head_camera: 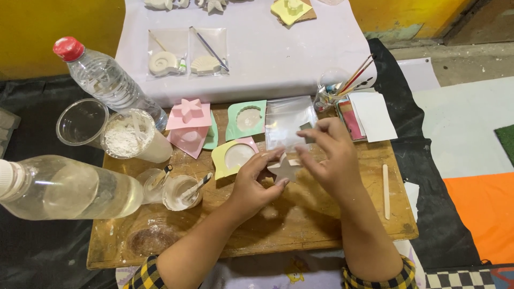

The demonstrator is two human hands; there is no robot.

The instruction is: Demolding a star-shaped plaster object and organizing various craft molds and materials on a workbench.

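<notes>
My left hand (256,184) holds a small white plaster star (284,169) over the wooden board (300,219). My right hand (331,158) is beside it, fingertips pinching the lower edge of a clear plastic bag (286,120) right above the star. Just left of the hands lie silicone moulds: a yellow one (234,156) with a round white cast, a green one (246,119), and a pink stack topped by a pink star (188,122).
Two clear water bottles (64,187) (107,80), a cup of white powder (128,136), an empty cup (81,122) and a small mixing cup with sticks (182,191) crowd the left. A brush jar (334,88), cards (369,115) and a wooden stick (386,190) lie right. Bagged shell casts (187,53) rest on the white sheet.
</notes>
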